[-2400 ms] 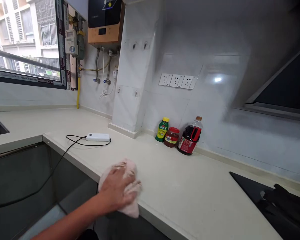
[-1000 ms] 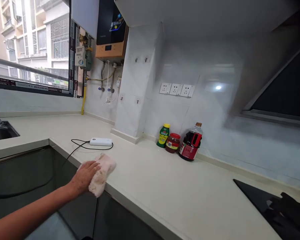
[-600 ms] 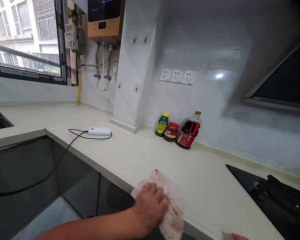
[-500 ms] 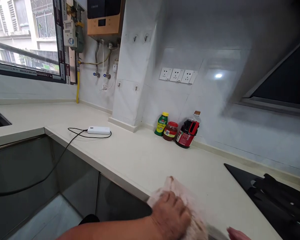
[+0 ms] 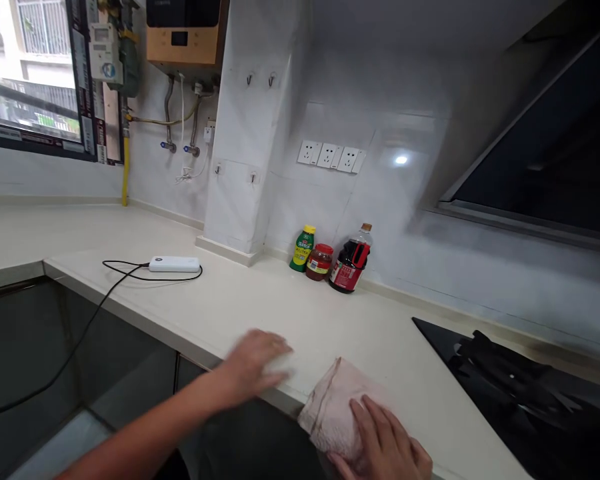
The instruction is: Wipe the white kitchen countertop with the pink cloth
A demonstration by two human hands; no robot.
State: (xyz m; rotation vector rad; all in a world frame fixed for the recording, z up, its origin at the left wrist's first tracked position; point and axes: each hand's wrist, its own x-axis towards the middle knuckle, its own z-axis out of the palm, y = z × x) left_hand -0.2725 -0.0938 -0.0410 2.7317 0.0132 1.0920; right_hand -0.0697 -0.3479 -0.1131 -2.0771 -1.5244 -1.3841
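Observation:
A folded pale pink cloth (image 5: 333,407) with brownish stains lies at the front edge of the countertop, one part over the edge. My right hand (image 5: 393,440) grips it, fingers on top and thumb at its near side. Left of the cloth, my left hand (image 5: 255,367) hovers over the counter's front, blurred by motion. Its thumb and fingers are apart with nothing between them.
Against the wall stand a green bottle (image 5: 303,249), a red-lidded jar (image 5: 320,262) and a dark sauce bottle (image 5: 350,260). A white power bank (image 5: 174,265) with a black cable (image 5: 93,320) lies left. The black cooktop (image 5: 440,343) is at right.
My left hand has let go of the cloth and moved left. My right hand has come in from the lower right onto the cloth, which now lies folded. The view has turned right.

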